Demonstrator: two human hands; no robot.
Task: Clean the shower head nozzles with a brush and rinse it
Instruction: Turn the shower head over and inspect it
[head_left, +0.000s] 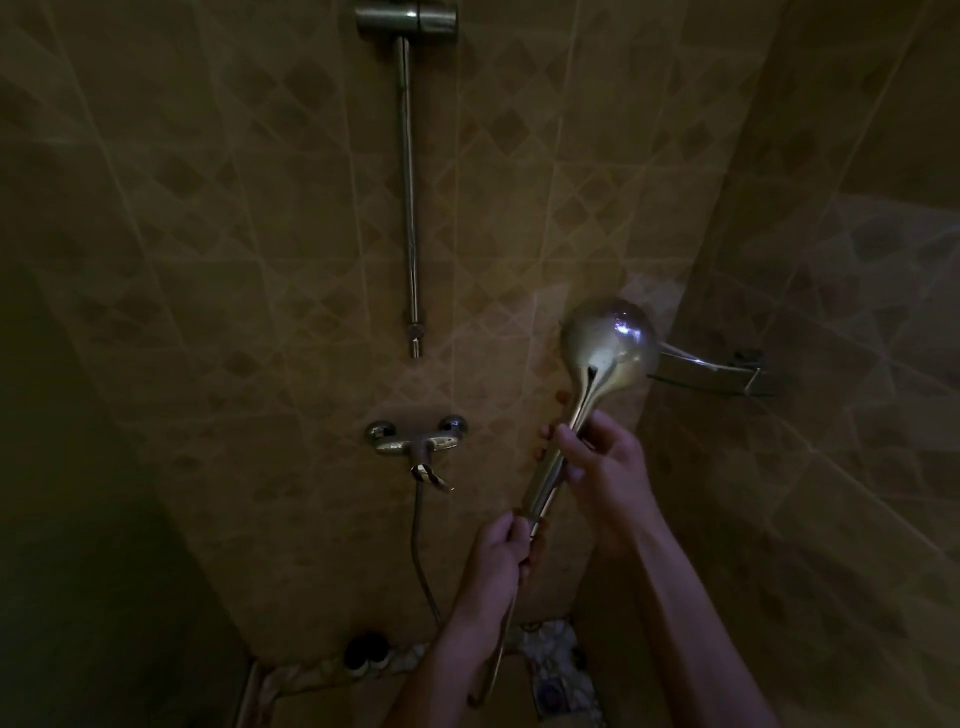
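Shower head (608, 345) held up in front of the tiled wall (234, 234), long axis running lower-left to upper-right, chrome back toward the camera, nozzles facing away. Right hand (597, 467) fingers clamped mid-handle, nearer the head; left hand (501, 551) wrapped around the handle's bottom end by the hose (418, 545). No brush spotted.
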